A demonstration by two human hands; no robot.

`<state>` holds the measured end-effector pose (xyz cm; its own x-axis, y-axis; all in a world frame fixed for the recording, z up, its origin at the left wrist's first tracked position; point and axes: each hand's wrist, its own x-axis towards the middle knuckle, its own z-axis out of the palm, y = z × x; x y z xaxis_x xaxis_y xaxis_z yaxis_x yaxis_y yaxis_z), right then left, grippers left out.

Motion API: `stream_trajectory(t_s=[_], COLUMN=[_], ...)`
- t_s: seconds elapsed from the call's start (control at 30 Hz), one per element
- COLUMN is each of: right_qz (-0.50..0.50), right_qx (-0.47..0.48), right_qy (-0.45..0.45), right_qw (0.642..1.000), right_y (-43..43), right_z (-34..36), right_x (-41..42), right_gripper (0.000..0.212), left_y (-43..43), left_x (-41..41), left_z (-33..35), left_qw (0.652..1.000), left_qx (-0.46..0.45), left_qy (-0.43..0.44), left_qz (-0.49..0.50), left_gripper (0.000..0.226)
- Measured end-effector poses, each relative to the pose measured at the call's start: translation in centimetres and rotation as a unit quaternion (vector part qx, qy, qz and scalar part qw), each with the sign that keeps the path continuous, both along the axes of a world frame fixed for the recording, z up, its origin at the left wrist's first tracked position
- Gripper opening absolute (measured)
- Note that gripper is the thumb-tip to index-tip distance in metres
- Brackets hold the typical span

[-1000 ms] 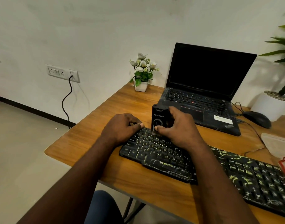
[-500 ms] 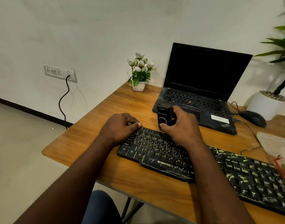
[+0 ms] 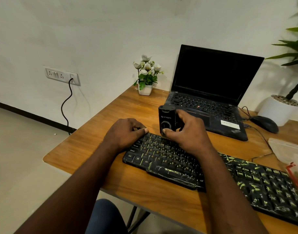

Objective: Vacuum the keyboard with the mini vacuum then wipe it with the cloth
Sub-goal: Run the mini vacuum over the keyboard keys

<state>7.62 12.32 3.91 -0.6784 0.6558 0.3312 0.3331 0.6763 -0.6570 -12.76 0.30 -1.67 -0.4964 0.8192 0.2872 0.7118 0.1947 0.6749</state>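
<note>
Here, one mini vacuum point(image 3: 166, 119), right hand point(image 3: 187, 133) gripping

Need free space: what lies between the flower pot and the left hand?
Head view shows only bare desk between the flower pot and the left hand.

Wooden table point(image 3: 111, 115) with keyboard point(image 3: 161, 157), laptop point(image 3: 212, 78), mouse point(image 3: 264, 124), flowerpot point(image 3: 145, 89)

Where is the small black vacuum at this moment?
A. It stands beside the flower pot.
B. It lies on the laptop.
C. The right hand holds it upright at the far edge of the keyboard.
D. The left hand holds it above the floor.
C: the right hand grips the vacuum upright at the far edge of the keyboard, while the left hand rests on the keyboard's left end.
</note>
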Motion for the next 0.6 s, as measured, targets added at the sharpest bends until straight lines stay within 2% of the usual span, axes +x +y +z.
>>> stream_trajectory(t_s=[0.13, 0.27, 0.43, 0.6], right_qz=[-0.007, -0.033, 0.022, -0.043], right_qx=[0.022, 0.02, -0.011, 0.04], right_qy=[-0.032, -0.012, -0.027, -0.035], right_qw=[0.999, 0.999, 0.999, 0.998], right_y=[0.07, 0.25, 0.04, 0.33], right_z=[-0.36, -0.26, -0.28, -0.45], right_x=[-0.69, -0.42, -0.34, -0.8], right_gripper=[0.062, 0.06, 0.057, 0.058], left_y=[-0.01, 0.0, 0.03, -0.02], left_x=[-0.18, -0.16, -0.24, -0.18], left_z=[-0.15, -0.19, -0.25, -0.17], left_qw=[1.0, 1.0, 1.0, 1.0], left_qx=[0.009, 0.004, 0.003, 0.0], left_qy=[-0.012, -0.015, -0.012, -0.008], left_qz=[0.0, -0.002, 0.002, -0.003], left_gripper=[0.022, 0.023, 0.025, 0.024])
